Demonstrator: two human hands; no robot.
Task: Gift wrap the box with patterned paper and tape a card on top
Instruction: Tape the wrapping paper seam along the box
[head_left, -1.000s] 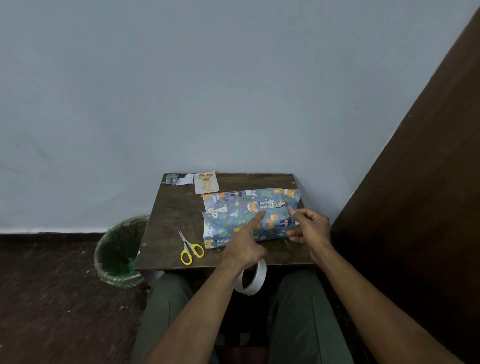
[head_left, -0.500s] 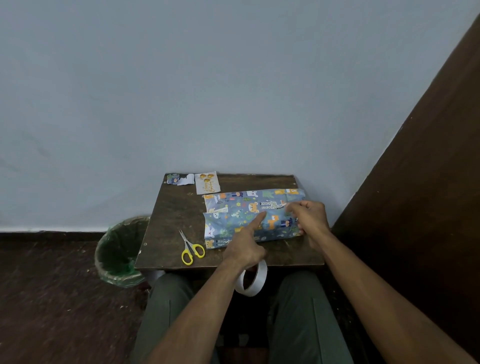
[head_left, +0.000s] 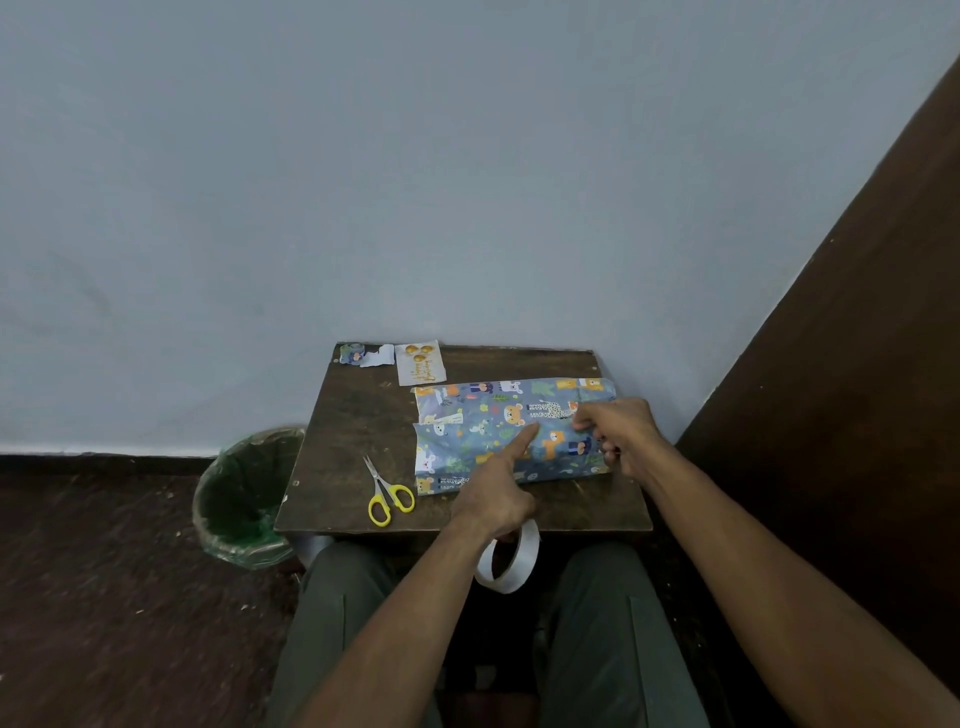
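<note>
Centre-right of frame, on the small dark wooden table (head_left: 353, 441), the blue animal-print wrapped box (head_left: 483, 436) lies flat. The left hand (head_left: 493, 499) — tape roll (head_left: 511, 564) hooked in curled fingers — pins the overlap with its forefinger; the right hand (head_left: 618, 434) pinches the paper's end. Best to keep the seam taut while taping.

A small dark wooden table (head_left: 353, 431) stood against a pale blue-grey wall (head_left: 415, 171); dark speckled floor (head_left: 104, 597) lay below.

Small dark wood table (head_left: 353, 415) carries the wrapped box (head_left: 483, 431) at right. Yellow scissors (head_left: 387, 493) front-left; card (head_left: 420, 362) & paper scraps (head_left: 366, 355) at back edge.
</note>
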